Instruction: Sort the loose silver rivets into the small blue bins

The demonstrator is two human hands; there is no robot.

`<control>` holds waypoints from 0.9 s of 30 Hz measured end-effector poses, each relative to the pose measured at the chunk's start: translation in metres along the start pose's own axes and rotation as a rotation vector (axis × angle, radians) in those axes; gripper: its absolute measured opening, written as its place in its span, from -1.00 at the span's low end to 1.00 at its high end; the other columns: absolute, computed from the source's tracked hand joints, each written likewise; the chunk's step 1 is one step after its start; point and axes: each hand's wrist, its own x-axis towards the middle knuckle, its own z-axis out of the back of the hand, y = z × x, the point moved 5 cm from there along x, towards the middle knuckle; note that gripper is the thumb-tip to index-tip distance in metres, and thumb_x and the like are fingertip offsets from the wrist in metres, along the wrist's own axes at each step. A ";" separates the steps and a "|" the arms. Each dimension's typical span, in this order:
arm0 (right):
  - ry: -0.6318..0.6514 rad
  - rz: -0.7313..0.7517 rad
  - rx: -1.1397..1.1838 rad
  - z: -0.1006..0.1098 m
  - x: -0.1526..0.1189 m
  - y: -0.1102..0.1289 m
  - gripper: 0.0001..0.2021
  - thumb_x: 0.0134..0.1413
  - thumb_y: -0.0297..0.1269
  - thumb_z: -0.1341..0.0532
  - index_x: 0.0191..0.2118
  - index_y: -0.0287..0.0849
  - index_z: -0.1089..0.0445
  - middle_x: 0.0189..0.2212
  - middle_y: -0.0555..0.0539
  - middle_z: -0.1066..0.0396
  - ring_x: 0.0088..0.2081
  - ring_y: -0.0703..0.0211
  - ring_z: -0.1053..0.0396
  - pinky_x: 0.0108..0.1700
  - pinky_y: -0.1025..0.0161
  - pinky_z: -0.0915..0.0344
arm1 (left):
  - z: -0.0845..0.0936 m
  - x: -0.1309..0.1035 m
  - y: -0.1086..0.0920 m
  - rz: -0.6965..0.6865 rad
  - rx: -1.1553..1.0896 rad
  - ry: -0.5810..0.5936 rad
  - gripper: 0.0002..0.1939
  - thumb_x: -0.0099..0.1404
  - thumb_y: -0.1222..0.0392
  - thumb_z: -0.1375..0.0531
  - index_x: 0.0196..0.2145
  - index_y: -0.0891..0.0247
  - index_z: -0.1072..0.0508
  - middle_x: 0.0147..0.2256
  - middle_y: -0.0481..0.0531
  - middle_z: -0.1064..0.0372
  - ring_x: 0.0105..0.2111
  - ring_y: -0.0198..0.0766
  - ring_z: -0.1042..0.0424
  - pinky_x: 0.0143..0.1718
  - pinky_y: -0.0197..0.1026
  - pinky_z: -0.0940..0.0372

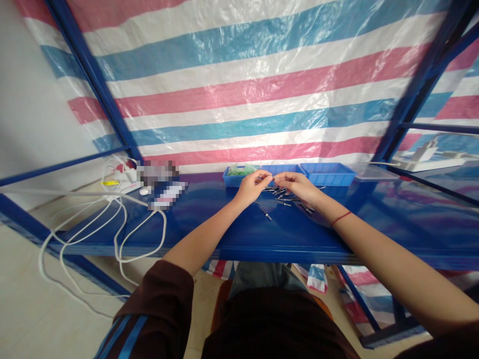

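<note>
My left hand (254, 185) and my right hand (298, 186) meet above the blue table, fingertips almost touching. Each hand is closed in a pinch. Between the fingertips shows a tiny dark thing, too small to name. Beneath and around my right hand lies a loose pile of thin metal pieces (279, 191) that look like blind rivets. One such rivet (266, 215) lies apart, nearer the table's front edge. My right fingers partly cover the pile.
Behind my hands stand a blue bin (232, 181) with green stuff in it and another blue bin (329, 175). A clear plastic lid (376, 172) lies to the right. White cables (121, 234) hang over the table's left edge. Blue posts (92, 80) frame striped sheeting (243, 94).
</note>
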 end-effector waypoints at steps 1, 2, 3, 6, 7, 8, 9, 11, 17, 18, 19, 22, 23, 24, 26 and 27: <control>-0.012 0.005 0.018 0.000 0.000 0.000 -0.66 -0.21 -0.04 -0.26 -0.32 -0.18 -0.42 -0.37 -0.08 -0.43 -0.33 0.15 -0.30 -0.31 0.22 -0.20 | 0.000 0.000 -0.001 0.000 0.001 0.001 -0.83 0.18 0.17 -0.17 -0.29 0.30 -0.46 -0.32 0.04 -0.43 -0.36 -0.33 -0.38 -0.27 -0.26 -0.27; -0.025 0.015 0.037 0.001 0.001 0.000 -0.66 -0.22 -0.05 -0.27 -0.32 -0.18 -0.42 -0.36 -0.08 -0.43 -0.33 0.16 -0.30 -0.29 0.22 -0.20 | 0.000 0.000 -0.001 -0.001 0.000 0.001 -0.83 0.18 0.18 -0.17 -0.29 0.30 -0.46 -0.32 0.04 -0.44 -0.35 -0.33 -0.39 -0.27 -0.26 -0.27; -0.038 0.027 0.055 0.002 0.001 0.000 -0.66 -0.23 -0.06 -0.28 -0.32 -0.18 -0.42 -0.36 -0.08 -0.43 -0.32 0.16 -0.30 -0.27 0.22 -0.21 | 0.000 0.000 -0.001 -0.001 -0.003 0.004 -0.84 0.18 0.19 -0.17 -0.29 0.29 -0.46 -0.31 0.04 -0.44 -0.34 -0.32 -0.39 -0.26 -0.26 -0.27; -0.086 0.028 0.084 0.005 0.001 0.001 -0.69 -0.23 -0.11 -0.28 -0.32 -0.18 -0.43 -0.37 -0.07 -0.43 -0.33 0.18 -0.30 -0.24 0.22 -0.20 | 0.000 -0.001 -0.001 0.009 -0.014 0.014 -0.85 0.18 0.20 -0.18 -0.29 0.29 -0.47 -0.31 0.03 -0.44 -0.32 -0.32 -0.40 -0.25 -0.26 -0.27; -0.103 0.019 0.081 0.006 0.001 0.002 -0.71 -0.22 -0.12 -0.27 -0.32 -0.18 -0.43 -0.38 -0.06 -0.42 -0.34 0.18 -0.29 -0.25 0.23 -0.20 | -0.001 -0.001 -0.001 0.013 -0.016 0.018 -0.85 0.18 0.20 -0.18 -0.29 0.28 -0.47 -0.32 0.03 -0.44 -0.32 -0.32 -0.40 -0.26 -0.26 -0.27; -0.117 0.015 0.074 0.007 0.001 0.003 -0.72 -0.21 -0.13 -0.26 -0.33 -0.18 -0.44 -0.39 -0.06 -0.42 -0.35 0.19 -0.28 -0.27 0.23 -0.20 | -0.001 -0.001 0.000 0.018 -0.015 0.024 -0.85 0.18 0.20 -0.18 -0.30 0.29 -0.47 -0.32 0.03 -0.44 -0.32 -0.32 -0.40 -0.26 -0.26 -0.27; -0.127 0.021 0.062 0.008 0.000 0.004 -0.75 -0.20 -0.14 -0.26 -0.35 -0.18 -0.43 -0.41 -0.05 -0.42 -0.36 0.19 -0.28 -0.28 0.24 -0.19 | -0.002 -0.002 0.000 0.023 -0.009 0.032 -0.85 0.18 0.19 -0.18 -0.30 0.29 -0.47 -0.33 0.03 -0.44 -0.32 -0.31 -0.40 -0.26 -0.26 -0.27; -0.131 0.060 0.025 0.007 -0.001 0.007 -0.80 -0.19 -0.15 -0.25 -0.44 -0.18 -0.41 -0.48 -0.03 -0.38 -0.41 0.22 -0.25 -0.31 0.25 -0.18 | -0.004 -0.002 0.001 0.031 0.019 0.050 -0.83 0.19 0.17 -0.16 -0.30 0.30 -0.47 -0.33 0.03 -0.44 -0.31 -0.31 -0.40 -0.26 -0.26 -0.27; -0.221 0.008 -0.039 0.017 0.010 -0.005 -0.70 -0.06 -0.10 -0.19 -0.61 -0.22 -0.31 -0.70 0.05 -0.17 -0.60 0.35 -0.07 -0.52 0.32 -0.07 | 0.000 0.000 0.006 0.080 0.242 0.095 -0.73 0.24 0.07 -0.10 -0.29 0.30 -0.48 -0.28 0.05 -0.45 -0.29 -0.28 -0.38 -0.21 -0.25 -0.25; -0.311 -0.028 -0.005 0.027 0.013 -0.011 -0.73 -0.06 -0.13 -0.18 -0.59 -0.22 -0.32 -0.70 0.05 -0.17 -0.62 0.36 -0.07 -0.56 0.33 -0.05 | 0.003 0.001 0.007 0.101 0.288 0.085 -0.71 0.25 0.05 -0.08 -0.27 0.30 -0.48 -0.29 0.05 -0.45 -0.32 -0.28 -0.37 -0.21 -0.24 -0.25; -0.435 -0.066 0.036 0.039 0.014 -0.017 -0.75 -0.05 -0.15 -0.18 -0.58 -0.22 -0.32 -0.69 0.05 -0.17 -0.63 0.37 -0.07 -0.59 0.34 -0.03 | 0.007 0.001 0.008 0.106 0.339 0.082 -0.69 0.26 0.04 -0.06 -0.26 0.30 -0.48 -0.29 0.05 -0.45 -0.33 -0.28 -0.37 -0.21 -0.23 -0.25; -0.783 -0.172 0.144 0.078 0.011 -0.034 -0.78 0.00 -0.21 -0.13 -0.54 -0.23 -0.31 -0.67 0.05 -0.16 -0.68 0.39 -0.03 -0.67 0.37 0.05 | 0.014 0.003 0.005 0.006 0.532 0.158 -0.74 0.24 0.11 -0.07 -0.26 0.27 -0.49 -0.31 0.05 -0.42 -0.30 -0.25 -0.36 -0.17 -0.20 -0.23; -0.832 -0.215 0.184 0.087 0.009 -0.039 -0.77 0.03 -0.20 -0.11 -0.53 -0.22 -0.30 -0.66 0.05 -0.15 -0.69 0.40 -0.01 -0.70 0.37 0.07 | 0.015 0.003 0.005 -0.012 0.581 0.208 -0.75 0.23 0.12 -0.08 -0.27 0.26 -0.50 -0.31 0.05 -0.41 -0.28 -0.24 -0.36 -0.16 -0.20 -0.22; -0.855 -0.256 0.223 0.093 0.008 -0.042 -0.77 0.04 -0.19 -0.11 -0.52 -0.22 -0.29 -0.66 0.05 -0.15 -0.71 0.41 0.02 -0.71 0.38 0.09 | 0.017 0.003 0.004 -0.008 0.617 0.255 -0.76 0.21 0.13 -0.08 -0.28 0.25 -0.50 -0.31 0.05 -0.40 -0.26 -0.23 -0.35 -0.16 -0.21 -0.22; -0.849 -0.304 0.278 0.098 0.005 -0.044 -0.77 0.05 -0.18 -0.10 -0.50 -0.22 -0.28 -0.66 0.06 -0.14 -0.72 0.43 0.05 -0.74 0.38 0.11 | 0.018 0.002 0.004 0.021 0.655 0.363 -0.76 0.17 0.18 -0.10 -0.25 0.23 -0.51 -0.27 0.05 -0.39 -0.25 -0.23 -0.35 -0.19 -0.22 -0.23; -0.837 -0.310 0.292 0.098 0.004 -0.044 -0.78 0.05 -0.18 -0.10 -0.49 -0.22 -0.27 -0.66 0.06 -0.13 -0.73 0.43 0.05 -0.74 0.39 0.12 | 0.018 0.001 0.004 0.042 0.655 0.430 -0.74 0.15 0.20 -0.10 -0.23 0.22 -0.51 -0.25 0.05 -0.38 -0.26 -0.24 -0.34 -0.20 -0.24 -0.23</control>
